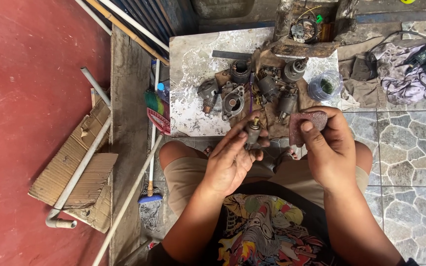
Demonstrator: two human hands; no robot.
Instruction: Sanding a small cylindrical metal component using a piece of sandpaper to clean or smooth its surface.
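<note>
Left hand (230, 160) had its grip closed round a small metal motor part (252, 132), shaft end up, held over the lap. Right hand (329, 152) pinched a reddish sandpaper scrap (307, 123) at 3 o'clock of it, just beside, not touching. Dismantled motor housings (240, 71) lay on a dirty cloth on the marble desk (188, 64) at 12 o'clock, clear plastic bag (325, 86) at 1. Pipes and cardboard (70, 177) at 9 on the floor. Risk, my read: greasy fingers, small round part, so it could slip and roll off; heavy sanding could score the shaft.
</note>
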